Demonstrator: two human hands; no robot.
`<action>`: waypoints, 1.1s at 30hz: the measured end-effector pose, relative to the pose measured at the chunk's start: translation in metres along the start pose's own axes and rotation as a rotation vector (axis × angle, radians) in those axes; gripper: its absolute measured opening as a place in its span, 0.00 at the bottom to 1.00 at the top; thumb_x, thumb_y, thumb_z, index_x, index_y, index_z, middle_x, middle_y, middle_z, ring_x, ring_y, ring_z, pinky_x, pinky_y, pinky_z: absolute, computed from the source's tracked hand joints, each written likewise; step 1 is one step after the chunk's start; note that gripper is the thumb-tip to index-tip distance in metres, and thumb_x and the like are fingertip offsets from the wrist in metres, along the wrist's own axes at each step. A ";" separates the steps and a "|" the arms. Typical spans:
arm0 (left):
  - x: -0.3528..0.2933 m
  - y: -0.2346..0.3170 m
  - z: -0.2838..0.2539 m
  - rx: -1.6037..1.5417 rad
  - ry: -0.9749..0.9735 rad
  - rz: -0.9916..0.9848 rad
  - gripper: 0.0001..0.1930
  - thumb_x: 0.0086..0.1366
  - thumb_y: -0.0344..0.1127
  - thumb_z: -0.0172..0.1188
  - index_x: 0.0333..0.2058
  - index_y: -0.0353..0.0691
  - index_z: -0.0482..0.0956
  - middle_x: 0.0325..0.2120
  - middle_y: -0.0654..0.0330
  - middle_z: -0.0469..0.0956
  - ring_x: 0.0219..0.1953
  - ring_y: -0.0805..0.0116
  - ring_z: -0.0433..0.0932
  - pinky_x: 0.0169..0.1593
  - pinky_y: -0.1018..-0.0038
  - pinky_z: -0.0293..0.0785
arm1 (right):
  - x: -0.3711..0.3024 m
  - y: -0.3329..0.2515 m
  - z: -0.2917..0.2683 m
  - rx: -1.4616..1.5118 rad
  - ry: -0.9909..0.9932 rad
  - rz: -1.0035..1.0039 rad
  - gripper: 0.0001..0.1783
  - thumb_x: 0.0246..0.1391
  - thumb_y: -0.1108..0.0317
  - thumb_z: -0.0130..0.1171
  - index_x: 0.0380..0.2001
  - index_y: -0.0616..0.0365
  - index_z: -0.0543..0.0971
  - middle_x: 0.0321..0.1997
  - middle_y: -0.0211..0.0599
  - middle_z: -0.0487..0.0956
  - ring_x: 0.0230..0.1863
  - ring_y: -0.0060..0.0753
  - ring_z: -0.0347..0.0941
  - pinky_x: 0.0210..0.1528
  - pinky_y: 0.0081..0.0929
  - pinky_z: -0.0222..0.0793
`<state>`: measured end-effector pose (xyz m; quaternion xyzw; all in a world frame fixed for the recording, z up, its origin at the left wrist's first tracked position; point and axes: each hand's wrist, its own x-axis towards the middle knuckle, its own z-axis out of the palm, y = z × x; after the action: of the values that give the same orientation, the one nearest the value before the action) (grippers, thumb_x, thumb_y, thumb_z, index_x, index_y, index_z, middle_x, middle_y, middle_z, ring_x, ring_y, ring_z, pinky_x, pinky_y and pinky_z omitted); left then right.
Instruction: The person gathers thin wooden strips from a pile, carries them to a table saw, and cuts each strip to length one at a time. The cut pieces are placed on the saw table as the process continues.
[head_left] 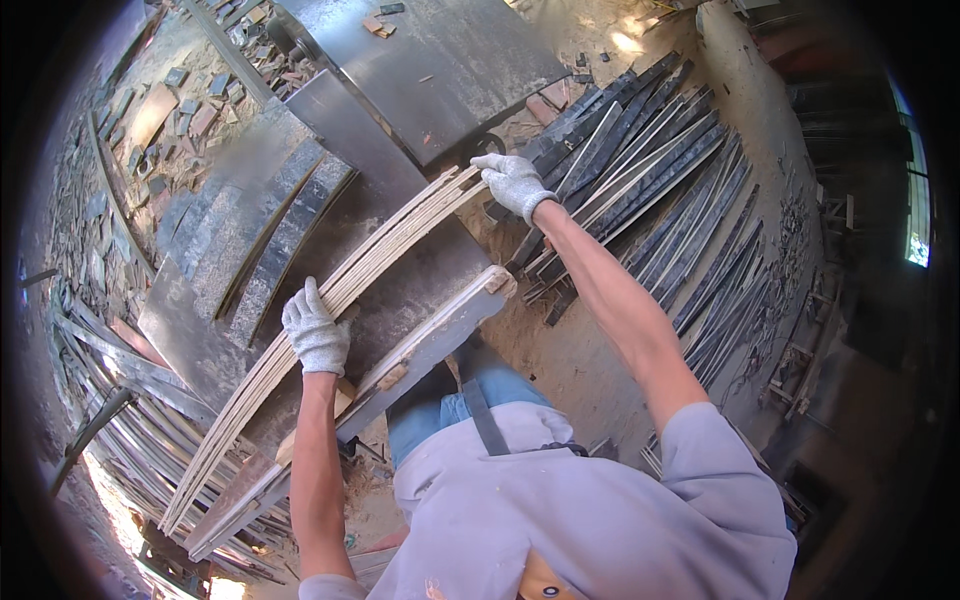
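A bundle of long, thin, slightly curved wooden strips [398, 232] lies slantwise over a flat metal machine table [450, 258]. My gloved left hand [316, 332] is closed around the bundle near its middle. At the far right end, my gloved right hand [513, 186] grips the same strips. The strips are stacked edge by edge, and their near left end reaches past the table. Beyond the bundle, dark-faced curved boards [290, 235] rest on the metal surface. My palms and some fingertips are hidden.
A grey wooden beam [440, 338] runs along the table's near side, close to my waist. Dark strips [650, 190] are heaped on the ground at right. Scrap pieces [200, 118] litter the far left. More long strips [150, 425] are piled at lower left.
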<state>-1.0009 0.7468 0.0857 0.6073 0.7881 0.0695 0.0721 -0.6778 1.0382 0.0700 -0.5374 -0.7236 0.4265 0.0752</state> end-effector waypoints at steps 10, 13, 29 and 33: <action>0.006 0.012 -0.006 0.041 -0.052 0.016 0.57 0.48 0.49 0.82 0.71 0.34 0.59 0.54 0.46 0.72 0.58 0.44 0.71 0.65 0.49 0.64 | -0.003 0.018 -0.008 -0.004 -0.046 -0.065 0.22 0.66 0.64 0.51 0.60 0.51 0.83 0.59 0.45 0.84 0.59 0.49 0.81 0.63 0.41 0.74; 0.009 0.010 -0.005 0.047 -0.070 0.038 0.58 0.49 0.48 0.82 0.72 0.33 0.57 0.55 0.44 0.72 0.58 0.42 0.70 0.65 0.48 0.64 | -0.003 0.017 -0.014 -0.072 -0.069 -0.120 0.22 0.66 0.64 0.50 0.59 0.51 0.83 0.58 0.47 0.84 0.57 0.53 0.81 0.62 0.44 0.75; 0.010 0.011 -0.016 0.056 -0.193 -0.023 0.66 0.43 0.48 0.86 0.74 0.33 0.52 0.59 0.41 0.69 0.61 0.39 0.68 0.67 0.46 0.61 | 0.019 0.012 -0.029 0.351 -0.324 0.152 0.41 0.53 0.53 0.73 0.67 0.61 0.75 0.58 0.48 0.85 0.58 0.42 0.82 0.62 0.36 0.74; 0.014 0.016 -0.024 0.050 -0.208 -0.045 0.69 0.39 0.48 0.87 0.75 0.33 0.51 0.60 0.41 0.67 0.62 0.39 0.67 0.68 0.45 0.61 | 0.027 0.010 -0.029 0.472 -0.418 0.241 0.46 0.49 0.58 0.76 0.69 0.67 0.71 0.57 0.48 0.84 0.56 0.35 0.81 0.59 0.31 0.75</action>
<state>-0.9934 0.7636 0.1116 0.5950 0.7912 -0.0151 0.1401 -0.6653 1.0769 0.0711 -0.4880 -0.5360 0.6889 -0.0034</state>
